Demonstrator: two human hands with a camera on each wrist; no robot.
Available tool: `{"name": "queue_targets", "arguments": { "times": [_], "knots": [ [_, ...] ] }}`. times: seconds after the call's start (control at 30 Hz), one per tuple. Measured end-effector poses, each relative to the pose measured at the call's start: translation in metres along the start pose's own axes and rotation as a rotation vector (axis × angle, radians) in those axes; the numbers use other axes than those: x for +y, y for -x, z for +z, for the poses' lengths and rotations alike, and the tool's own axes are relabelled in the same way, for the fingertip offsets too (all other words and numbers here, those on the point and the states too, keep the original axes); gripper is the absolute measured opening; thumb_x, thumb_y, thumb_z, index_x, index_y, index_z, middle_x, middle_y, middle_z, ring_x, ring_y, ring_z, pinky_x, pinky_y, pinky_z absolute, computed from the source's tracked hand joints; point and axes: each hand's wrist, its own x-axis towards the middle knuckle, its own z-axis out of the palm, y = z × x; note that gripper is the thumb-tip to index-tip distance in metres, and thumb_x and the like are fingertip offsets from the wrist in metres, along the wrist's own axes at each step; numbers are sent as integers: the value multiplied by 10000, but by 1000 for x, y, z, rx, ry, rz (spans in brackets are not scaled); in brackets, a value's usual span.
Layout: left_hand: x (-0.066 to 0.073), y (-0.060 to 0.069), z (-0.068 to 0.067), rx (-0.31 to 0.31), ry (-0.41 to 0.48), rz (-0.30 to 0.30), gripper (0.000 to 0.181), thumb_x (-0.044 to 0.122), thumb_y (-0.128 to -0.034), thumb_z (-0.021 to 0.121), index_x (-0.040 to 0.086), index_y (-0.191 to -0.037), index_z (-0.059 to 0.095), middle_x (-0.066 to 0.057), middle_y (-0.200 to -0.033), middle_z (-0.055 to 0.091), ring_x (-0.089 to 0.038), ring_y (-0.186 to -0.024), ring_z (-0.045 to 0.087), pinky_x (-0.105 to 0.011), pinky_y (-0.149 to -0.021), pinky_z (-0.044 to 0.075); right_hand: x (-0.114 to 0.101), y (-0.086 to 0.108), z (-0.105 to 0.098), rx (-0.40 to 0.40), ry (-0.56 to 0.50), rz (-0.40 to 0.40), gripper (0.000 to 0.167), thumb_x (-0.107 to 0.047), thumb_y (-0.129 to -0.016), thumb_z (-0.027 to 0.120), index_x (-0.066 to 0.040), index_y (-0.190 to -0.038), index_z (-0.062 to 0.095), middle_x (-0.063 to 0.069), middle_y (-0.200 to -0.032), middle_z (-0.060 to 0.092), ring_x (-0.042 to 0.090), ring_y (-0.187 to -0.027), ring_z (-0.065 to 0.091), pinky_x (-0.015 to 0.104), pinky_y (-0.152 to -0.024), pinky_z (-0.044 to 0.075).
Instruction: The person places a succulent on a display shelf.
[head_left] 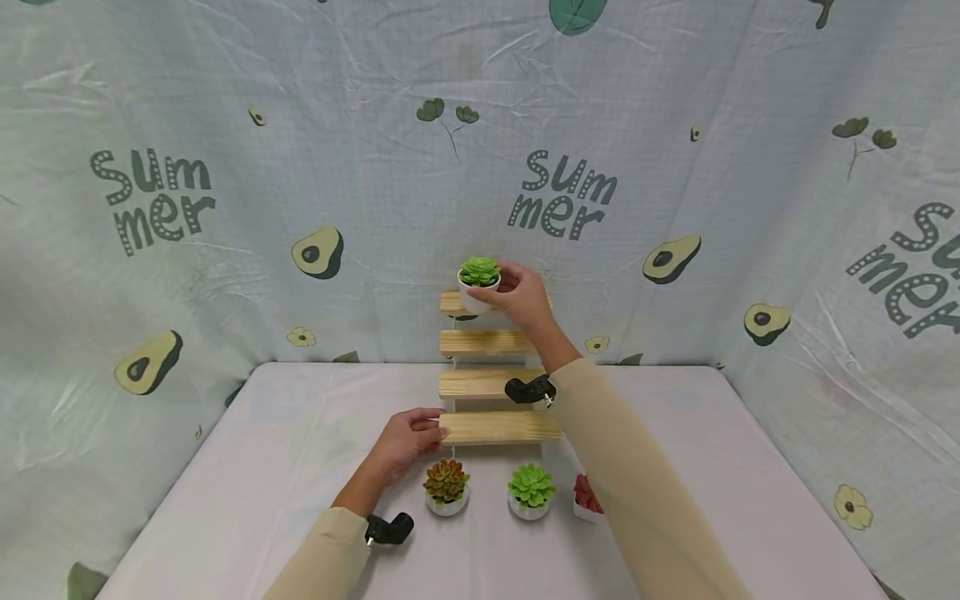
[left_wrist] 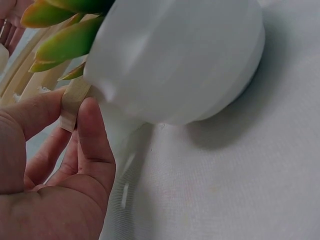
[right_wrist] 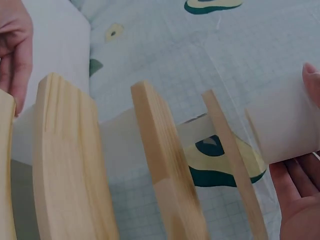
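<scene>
My right hand (head_left: pixel 521 296) grips a white pot (head_left: pixel 474 298) holding a green succulent (head_left: pixel 480 271), at the left end of the wooden stand's top board (head_left: pixel 452 303). In the right wrist view a narrow gap shows between that pot (right_wrist: pixel 287 125) and the board. Down at the stand's lowest board (head_left: pixel 498 428), my left hand (head_left: pixel 408 442) pinches the left end between thumb and fingers. The left wrist view shows this board end (left_wrist: pixel 74 102) behind a large white pot (left_wrist: pixel 175 60).
On the table before the stand are a potted reddish-brown succulent (head_left: pixel 446 485), a bright green one (head_left: pixel 531 490) and a red plant (head_left: pixel 587 493) in a white pot, partly hidden by my right sleeve. A printed cloth (head_left: pixel 390 200) hangs behind.
</scene>
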Motion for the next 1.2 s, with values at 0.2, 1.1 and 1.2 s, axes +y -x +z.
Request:
{"name": "queue_targets", "arguments": {
  "times": [0.2,1.1,1.2],
  "knots": [
    [0,-1,0,-1,-2,-2,394,-2,-949,687,-29,-1336,620,-155,-1100,732,-166,-842,705,-347,-775,631,4,-6,7,22,-2,24,618,-269,-830,875,-63,-1358,626,139,-1217,724,237,-1055,697,251,-759,579],
    [0,-1,0,4,7,1,388,6,-956,683,-23,-1339,624,-151,-1098,729,-161,-841,699,-335,-767,628,9,-20,23,44,38,90,577,-312,-827,876,-94,-1321,672,107,-1214,725,229,-1082,687,264,-782,572],
    [-1,-2,0,1,10,5,385,3,-957,680,-30,-1336,623,-149,-1089,732,-160,-839,698,-331,-762,626,8,-20,25,48,52,101,584,-322,-824,878,-99,-1323,672,97,-1223,724,227,-1094,683,298,-826,581]
  ]
}}
